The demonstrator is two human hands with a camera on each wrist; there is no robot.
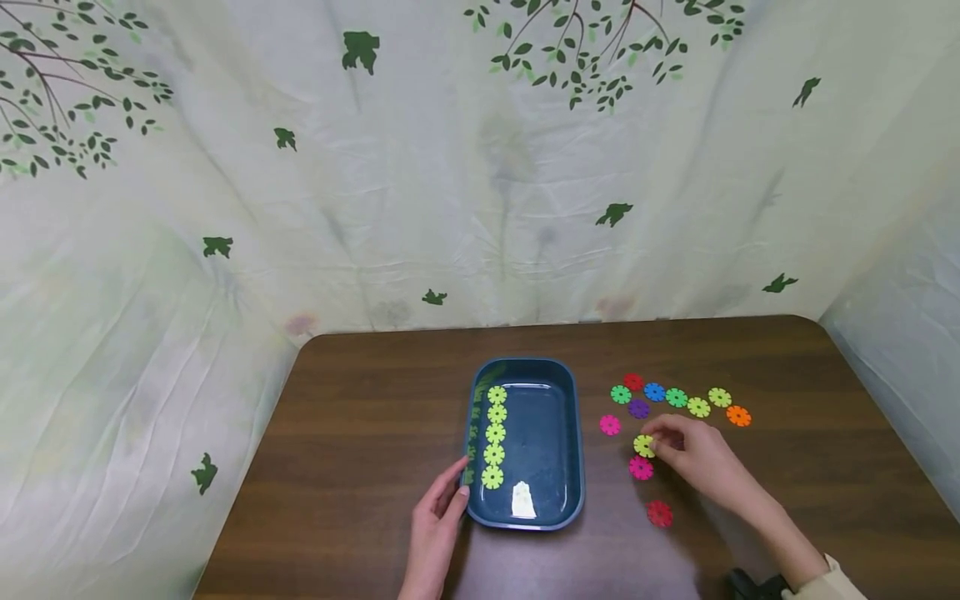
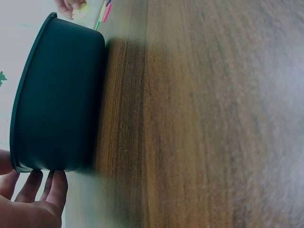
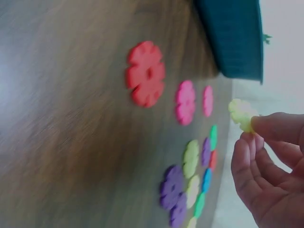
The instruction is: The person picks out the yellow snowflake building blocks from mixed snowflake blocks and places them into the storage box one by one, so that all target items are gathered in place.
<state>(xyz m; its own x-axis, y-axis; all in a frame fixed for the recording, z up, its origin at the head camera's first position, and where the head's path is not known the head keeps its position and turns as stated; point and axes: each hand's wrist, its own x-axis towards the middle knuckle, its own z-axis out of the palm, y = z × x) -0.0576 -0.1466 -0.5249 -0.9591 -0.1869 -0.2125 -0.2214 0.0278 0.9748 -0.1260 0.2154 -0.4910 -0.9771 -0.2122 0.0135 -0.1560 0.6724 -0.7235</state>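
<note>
Glossy plastic tray [image 1: 543, 442], wood-grain table [image 1: 360, 442]

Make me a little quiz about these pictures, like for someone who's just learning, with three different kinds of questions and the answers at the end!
1. How many yellow flowers lie in a row inside the blue tray?

2. True or false: the left hand is touching the blue tray.

3. Pick one. What colour is the flower piece that the right hand pinches?
(a) orange
(b) yellow
(c) purple

Key:
1. Five.
2. True; its fingers are against the tray's outside.
3. (b) yellow.
</note>
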